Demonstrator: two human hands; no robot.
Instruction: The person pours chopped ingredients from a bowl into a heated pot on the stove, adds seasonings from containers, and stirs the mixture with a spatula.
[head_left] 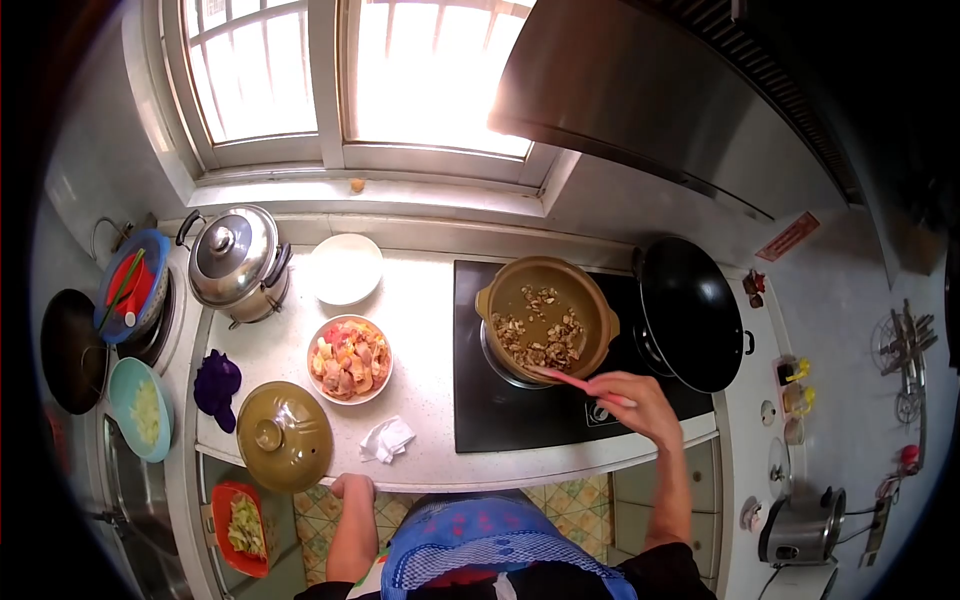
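Note:
My right hand [640,402] is closed round the handle of a pink spatula [565,378]. Its far end dips into a brown clay pot [602,345] on the cooktop, among browned chopped pieces [550,348]; I cannot make out the tip. Down by the front of the counter, my left hand [353,487] rests with its fingers curled on the counter edge [420,482]. Close to it lie the pot's brown lid [285,455] and a crumpled white cloth or tissue [387,439]. A bowl [350,398] of raw meat pieces stands farther back.
A large black wok [690,310] sits right of the pot on the black cooktop [510,425]. Leftward are a steel pot [238,260], a white bowl [346,270], a purple cloth [216,385], and a teal bowl [125,400]. A range hood [640,100] hangs above.

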